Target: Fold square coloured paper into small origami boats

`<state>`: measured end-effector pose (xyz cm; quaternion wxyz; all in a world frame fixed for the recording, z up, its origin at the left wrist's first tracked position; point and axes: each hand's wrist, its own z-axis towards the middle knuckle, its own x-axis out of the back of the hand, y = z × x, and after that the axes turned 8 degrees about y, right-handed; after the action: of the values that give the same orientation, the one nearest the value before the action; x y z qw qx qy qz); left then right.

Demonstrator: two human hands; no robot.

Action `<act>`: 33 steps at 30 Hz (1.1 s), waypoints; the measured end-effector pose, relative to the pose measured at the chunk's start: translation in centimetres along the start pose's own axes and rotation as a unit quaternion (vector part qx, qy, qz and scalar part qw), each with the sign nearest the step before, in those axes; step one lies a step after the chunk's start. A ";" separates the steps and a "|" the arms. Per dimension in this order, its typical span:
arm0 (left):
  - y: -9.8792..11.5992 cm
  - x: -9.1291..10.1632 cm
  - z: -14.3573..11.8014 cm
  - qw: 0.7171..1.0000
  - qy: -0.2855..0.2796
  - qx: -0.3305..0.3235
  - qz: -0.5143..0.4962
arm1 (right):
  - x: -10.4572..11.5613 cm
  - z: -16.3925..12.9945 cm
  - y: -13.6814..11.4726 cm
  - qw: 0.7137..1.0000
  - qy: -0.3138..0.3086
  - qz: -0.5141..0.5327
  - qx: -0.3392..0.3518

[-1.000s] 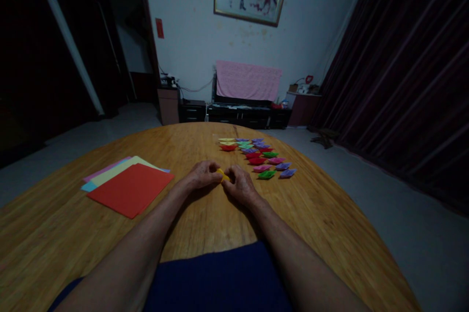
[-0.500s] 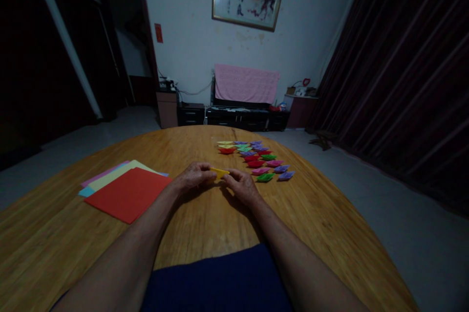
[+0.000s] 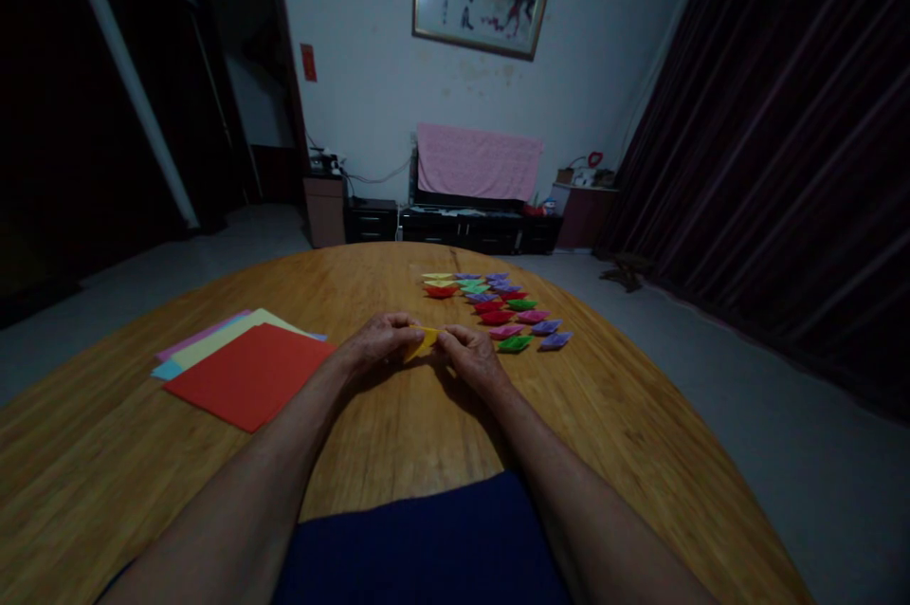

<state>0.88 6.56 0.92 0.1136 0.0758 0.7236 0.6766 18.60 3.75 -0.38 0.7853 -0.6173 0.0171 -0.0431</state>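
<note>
A small folded piece of yellow paper (image 3: 425, 340) is held between my two hands, just above the wooden table (image 3: 384, 453). My left hand (image 3: 382, 340) pinches its left end with thumb and fingers. On the other end, my right hand (image 3: 467, 351) is closed, thumb and fingertips pressed together. Part of the paper is hidden by the fingers. To the right of my right hand lie several folded paper boats, among them a green boat (image 3: 515, 344), a purple boat (image 3: 555, 340) and a red boat (image 3: 441, 292).
Left of my left forearm lies a stack of coloured sheets with a red sheet (image 3: 250, 375) on top and a pale yellow sheet (image 3: 217, 342) partly beneath. Past the table's far edge stands a low black cabinet (image 3: 462, 228) with a pink cloth (image 3: 478, 161) above it.
My right fingers have shifted slightly left along the yellow paper, and more of its lower part shows below my left thumb. The boats and sheets stay in place.
</note>
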 end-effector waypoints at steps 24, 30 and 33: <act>2.2 -1.7 -1.2 0.993 0.097 -0.048 0.037 | -0.4 0.0 -0.6 0.985 0.005 0.157 -0.069; 2.5 -2.2 -2.0 0.998 0.050 -0.029 0.020 | -0.2 -0.2 -0.4 0.984 -0.001 0.155 -0.092; 2.3 -2.1 -2.1 1.000 0.021 -0.012 -0.012 | -0.2 -0.4 -0.8 0.980 -0.008 0.176 -0.089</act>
<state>2.27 4.13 3.45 0.1079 0.0513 0.7186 0.6851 18.31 3.18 0.25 0.7230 -0.6721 0.1225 0.1024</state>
